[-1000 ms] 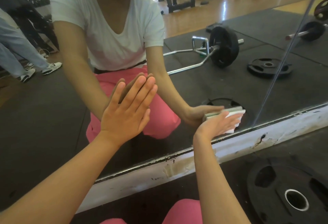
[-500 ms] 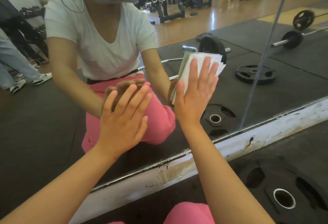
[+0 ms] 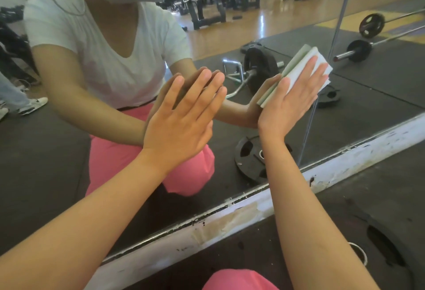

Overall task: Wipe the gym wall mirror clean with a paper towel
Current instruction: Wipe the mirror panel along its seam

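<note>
The wall mirror [image 3: 345,110] fills the upper view and reflects me kneeling in a white shirt and pink trousers. My left hand [image 3: 181,119] lies flat against the glass, fingers straight and together. To its right, my right hand [image 3: 292,101] presses a folded white paper towel [image 3: 305,64] flat on the mirror with straight fingers. The towel sticks out above and right of the fingertips, and its greenish reflection shows at its left edge.
A scuffed white strip [image 3: 241,216] runs along the mirror's bottom edge above the black rubber floor [image 3: 379,188]. A black weight plate [image 3: 391,253] lies on the floor at lower right. The glass reflects a barbell, plates, benches and a vertical seam [image 3: 322,78].
My right hand carried the towel from the mirror's bottom edge up the glass, then a little to the right. My left hand stayed pressed in place.
</note>
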